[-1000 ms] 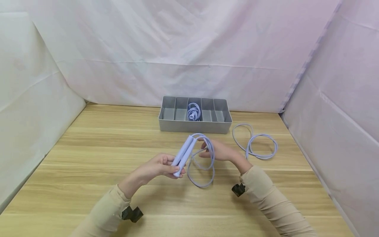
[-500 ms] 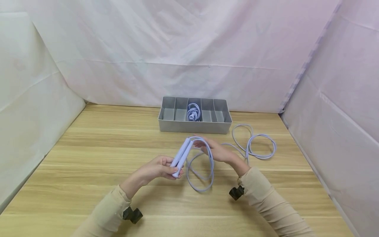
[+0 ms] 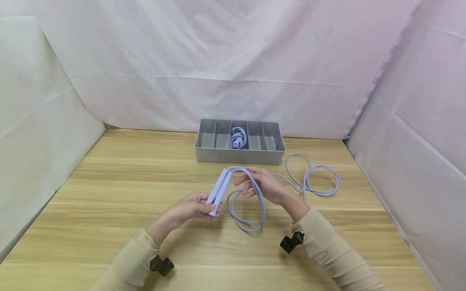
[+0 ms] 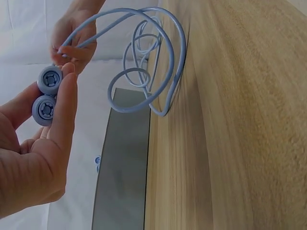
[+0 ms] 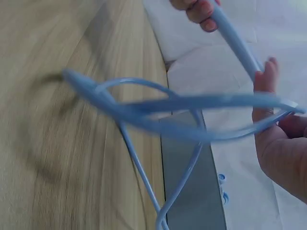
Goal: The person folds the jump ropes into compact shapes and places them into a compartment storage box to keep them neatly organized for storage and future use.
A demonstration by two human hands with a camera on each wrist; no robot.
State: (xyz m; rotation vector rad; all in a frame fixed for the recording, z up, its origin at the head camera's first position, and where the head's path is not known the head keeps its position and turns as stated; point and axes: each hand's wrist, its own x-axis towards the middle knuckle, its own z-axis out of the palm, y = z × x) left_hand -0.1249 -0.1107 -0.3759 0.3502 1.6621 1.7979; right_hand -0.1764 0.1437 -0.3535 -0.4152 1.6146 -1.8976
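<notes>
My left hand (image 3: 189,208) holds the two pale-blue handles of a jump rope (image 3: 219,190) side by side by their lower ends, over the middle of the table. In the left wrist view the round handle ends (image 4: 46,110) face the camera. From the handles' far ends the cord (image 3: 262,204) arcs right and hangs in loops. My right hand (image 3: 267,186) is behind this arc, fingers spread and slightly bent, with the cord passing across it. Blurred cord in the right wrist view crosses by the right fingers (image 5: 265,88); no firm grip shows.
A grey tray (image 3: 238,155) with several compartments stands at the back. Its middle compartment holds a coiled blue jump rope (image 3: 238,138). More blue cord (image 3: 322,192) lies looped on the table at right; whether it joins the held rope is hidden. White cloth (image 3: 233,60) surrounds the table.
My left hand and the handles have shifted slightly left. The right hand has opened its fingers more behind the cord, and the hanging loops have swung a little.
</notes>
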